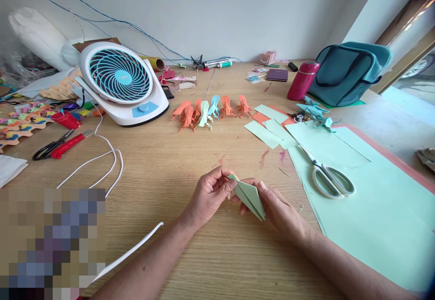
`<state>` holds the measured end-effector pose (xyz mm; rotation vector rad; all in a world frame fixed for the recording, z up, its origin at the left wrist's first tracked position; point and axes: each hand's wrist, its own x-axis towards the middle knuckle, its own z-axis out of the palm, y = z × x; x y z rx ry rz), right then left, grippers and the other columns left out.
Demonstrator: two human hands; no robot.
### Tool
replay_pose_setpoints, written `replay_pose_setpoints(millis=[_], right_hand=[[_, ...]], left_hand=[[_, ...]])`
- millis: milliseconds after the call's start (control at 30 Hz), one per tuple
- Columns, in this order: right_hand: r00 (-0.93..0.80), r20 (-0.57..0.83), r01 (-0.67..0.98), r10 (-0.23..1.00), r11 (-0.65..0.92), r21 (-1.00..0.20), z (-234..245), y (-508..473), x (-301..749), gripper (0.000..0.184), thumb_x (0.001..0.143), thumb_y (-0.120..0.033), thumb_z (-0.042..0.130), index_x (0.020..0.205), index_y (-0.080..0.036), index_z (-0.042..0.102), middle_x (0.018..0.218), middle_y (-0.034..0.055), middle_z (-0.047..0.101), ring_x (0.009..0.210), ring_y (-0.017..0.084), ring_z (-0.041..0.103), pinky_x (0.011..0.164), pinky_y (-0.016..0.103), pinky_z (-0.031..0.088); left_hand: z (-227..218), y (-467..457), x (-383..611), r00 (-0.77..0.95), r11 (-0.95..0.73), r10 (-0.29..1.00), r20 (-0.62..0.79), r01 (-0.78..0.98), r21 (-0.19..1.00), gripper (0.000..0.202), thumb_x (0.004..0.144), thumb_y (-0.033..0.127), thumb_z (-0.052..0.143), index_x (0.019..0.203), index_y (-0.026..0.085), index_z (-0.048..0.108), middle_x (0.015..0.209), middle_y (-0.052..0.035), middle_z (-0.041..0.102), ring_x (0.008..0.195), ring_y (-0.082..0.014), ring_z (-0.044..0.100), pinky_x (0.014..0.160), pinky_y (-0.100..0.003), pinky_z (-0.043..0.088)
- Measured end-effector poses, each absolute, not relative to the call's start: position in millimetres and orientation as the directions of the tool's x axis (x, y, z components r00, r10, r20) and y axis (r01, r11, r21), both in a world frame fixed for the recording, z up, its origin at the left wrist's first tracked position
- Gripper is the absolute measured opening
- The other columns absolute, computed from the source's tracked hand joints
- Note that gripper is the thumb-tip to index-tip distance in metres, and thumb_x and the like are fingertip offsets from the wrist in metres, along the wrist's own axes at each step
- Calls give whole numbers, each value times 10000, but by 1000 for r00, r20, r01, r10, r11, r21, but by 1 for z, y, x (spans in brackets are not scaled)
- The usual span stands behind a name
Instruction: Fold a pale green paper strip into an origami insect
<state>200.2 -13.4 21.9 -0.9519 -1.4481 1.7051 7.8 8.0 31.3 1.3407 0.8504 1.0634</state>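
Note:
A folded piece of pale green paper [249, 195] is held above the wooden table between my two hands. My left hand [213, 193] pinches its upper left tip between thumb and fingers. Along the paper's right edge, my right hand [275, 205] grips it with the thumb on top, the other fingers partly hidden behind. The paper is creased into a narrow, pointed shape with layered flaps. Beyond my hands stand several folded paper figures, among them an orange one [227, 106], a pale green one [204, 113] and a light blue one [214, 106].
White-handled scissors [328, 175] lie on large green sheets [380, 227] at right, near cut paper pieces [263, 133]. A pink bottle [303, 80] and teal bag [346, 73] stand behind. At left are a white fan [124, 82], its cord, and a red-handled knife [70, 145].

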Motion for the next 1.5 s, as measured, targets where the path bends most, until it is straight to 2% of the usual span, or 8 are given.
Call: replay_pose_setpoints(millis=[100, 200, 333, 433, 800, 967, 1133, 1500], right_hand=[[-479, -135, -62, 867, -187, -981, 16, -10, 201, 412, 973, -564, 483, 1157, -236, 651, 876, 38, 654, 832, 193, 597, 778, 297, 461], [-500, -138, -133, 855, -233, -963, 15, -7, 199, 427, 866, -554, 661, 1108, -202, 647, 939, 53, 654, 828, 185, 587, 735, 283, 457], [-414, -190, -208, 890, -296, -932, 16, -7, 195, 401, 780, -532, 757, 928, -186, 615, 870, 47, 667, 760, 174, 587, 689, 286, 453], [-326, -200, -251, 924, -289, -924, 17, -8, 194, 389, 740, -498, 805, 812, -191, 578, 772, 6, 639, 681, 135, 550, 625, 255, 423], [-252, -133, -106, 959, -164, -981, 7, -11, 188, 429, 751, -556, 774, 827, -203, 542, 691, -34, 519, 603, 112, 442, 545, 245, 362], [-302, -108, -25, 947, -121, -992, 12, -10, 190, 447, 816, -583, 700, 1005, -193, 591, 834, 18, 587, 688, 137, 490, 607, 265, 408], [-357, -138, 135, 924, -95, -986, 15, -9, 191, 454, 854, -621, 622, 776, -176, 576, 691, -9, 515, 636, 130, 448, 583, 262, 375], [-332, -102, 139, 938, -59, -989, 11, -12, 189, 367, 864, -535, 664, 789, -185, 578, 661, -36, 478, 606, 116, 396, 555, 251, 331]], left_hand=[[32, 7, 7, 330, -82, 938, 110, -96, 992, 249, 920, 398, 653, 864, 156, 635, 712, 3, 596, 595, -84, 509, 544, -201, 396], [31, 7, 7, 348, -50, 934, 83, -104, 993, 258, 909, 413, 666, 934, 156, 654, 823, -42, 659, 693, -117, 573, 581, -208, 438], [29, 6, 7, 305, -2, 951, 39, -121, 993, 353, 902, 433, 668, 1131, 166, 636, 811, -30, 665, 695, -123, 588, 623, -221, 491], [29, 6, 7, 286, 8, 958, 19, -94, 995, 342, 928, 451, 615, 1084, 149, 656, 800, -36, 662, 696, -131, 593, 602, -224, 501], [16, 6, 10, 251, -55, 967, 33, 80, 995, 290, 855, 363, 687, 707, 163, 538, 680, 27, 516, 633, -99, 484, 580, -213, 403], [18, 5, 12, 226, -38, 974, 15, 97, 995, 285, 839, 327, 669, 677, 172, 492, 649, 39, 483, 601, -89, 450, 558, -207, 384], [19, 5, 13, 232, -17, 973, -10, 112, 994, 277, 821, 318, 661, 672, 177, 476, 640, 42, 457, 591, -87, 428, 539, -199, 375], [18, 0, 16, 243, -7, 969, -39, 185, 983, 272, 824, 321, 651, 676, 178, 473, 641, 44, 439, 588, -88, 389, 529, -207, 332]])
